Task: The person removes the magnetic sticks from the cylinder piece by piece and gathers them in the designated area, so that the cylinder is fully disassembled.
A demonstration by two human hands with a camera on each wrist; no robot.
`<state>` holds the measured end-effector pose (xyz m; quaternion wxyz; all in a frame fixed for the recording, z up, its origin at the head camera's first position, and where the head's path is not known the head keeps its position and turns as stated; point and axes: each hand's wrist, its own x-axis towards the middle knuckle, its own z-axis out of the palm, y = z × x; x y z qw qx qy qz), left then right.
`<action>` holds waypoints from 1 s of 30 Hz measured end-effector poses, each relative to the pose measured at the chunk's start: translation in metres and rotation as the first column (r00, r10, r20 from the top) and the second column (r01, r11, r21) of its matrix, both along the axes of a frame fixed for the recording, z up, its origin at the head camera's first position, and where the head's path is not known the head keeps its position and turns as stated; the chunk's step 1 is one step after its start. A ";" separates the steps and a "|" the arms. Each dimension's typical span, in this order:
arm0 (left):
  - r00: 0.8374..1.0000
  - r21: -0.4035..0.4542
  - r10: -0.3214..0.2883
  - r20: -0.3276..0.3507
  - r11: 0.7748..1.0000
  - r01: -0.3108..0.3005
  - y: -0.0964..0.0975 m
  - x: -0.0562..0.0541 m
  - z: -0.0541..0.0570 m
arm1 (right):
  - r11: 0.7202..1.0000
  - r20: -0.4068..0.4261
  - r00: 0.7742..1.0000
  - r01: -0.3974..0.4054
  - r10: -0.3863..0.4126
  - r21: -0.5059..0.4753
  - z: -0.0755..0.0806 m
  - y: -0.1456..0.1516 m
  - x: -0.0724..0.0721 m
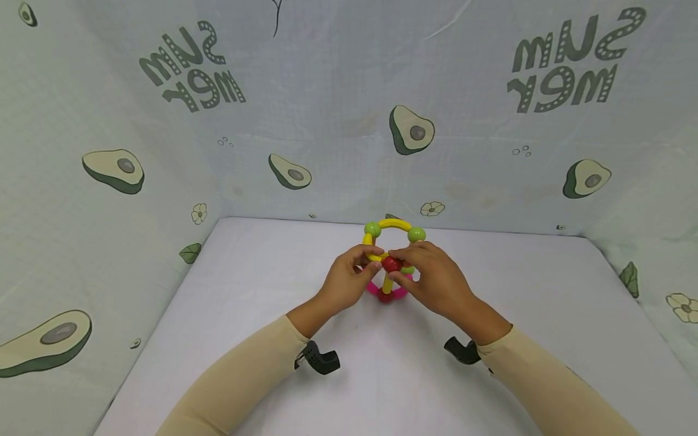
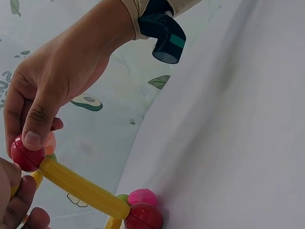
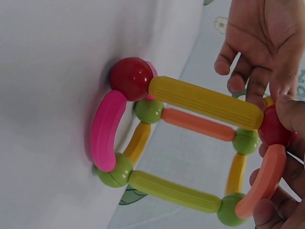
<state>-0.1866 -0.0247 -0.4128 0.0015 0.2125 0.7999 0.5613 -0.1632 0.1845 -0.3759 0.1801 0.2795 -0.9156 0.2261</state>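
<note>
A frame of coloured rods and balls (image 3: pixel 174 191) stands on the white table, with pink curved rods (image 3: pixel 106 133) low down and green balls (image 3: pixel 232 208) at corners. A straight yellow rod (image 2: pixel 83 187) runs from a lower red ball (image 2: pixel 144 220) to an upper red ball (image 1: pixel 391 264). My right hand (image 1: pixel 438 281) pinches the upper red ball between thumb and fingers. From the left, my left hand (image 1: pixel 345 280) pinches a yellow curved rod (image 1: pixel 374 257) right beside that ball. An orange curved rod (image 3: pixel 263 183) joins the same ball on its other side.
The white tabletop (image 1: pixel 262 266) runs back to a hanging cloth (image 1: pixel 349 163) printed with avocados, which also covers both sides. Black wrist cameras (image 1: pixel 322 358) sit on the inner side of both forearms, close over the table.
</note>
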 end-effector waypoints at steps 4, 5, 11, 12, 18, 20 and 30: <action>1.000 -0.037 -0.005 -0.031 0.999 0.004 -0.002 0.000 -0.004 | 1.000 0.004 1.000 0.011 -0.011 0.004 0.000 0.000 0.001; 0.999 -0.048 -0.004 -0.049 0.999 0.002 -0.002 0.001 -0.004 | 1.000 0.006 1.000 0.014 -0.014 0.005 0.000 0.000 0.001; 0.994 -0.061 0.019 -0.107 0.998 -0.026 -0.004 0.001 -0.008 | 1.000 0.013 1.000 0.021 -0.021 0.005 0.000 0.000 0.001; 0.994 -0.058 0.024 -0.103 0.998 -0.030 -0.005 0.001 -0.009 | 1.000 0.014 1.000 0.022 -0.022 0.004 0.000 0.000 0.001; 0.997 -0.066 0.064 -0.050 0.996 -0.068 -0.007 0.000 -0.013 | 0.999 0.019 0.999 0.037 -0.037 0.017 0.001 -0.001 0.002; 0.996 -0.080 0.082 -0.032 0.993 -0.084 -0.008 -0.001 -0.015 | 0.999 0.025 0.999 0.040 -0.041 0.020 0.001 -0.001 0.003; 0.992 -0.076 0.122 0.024 0.990 -0.120 -0.015 -0.005 -0.024 | 0.999 0.039 0.998 0.047 -0.047 0.009 -0.001 -0.001 0.005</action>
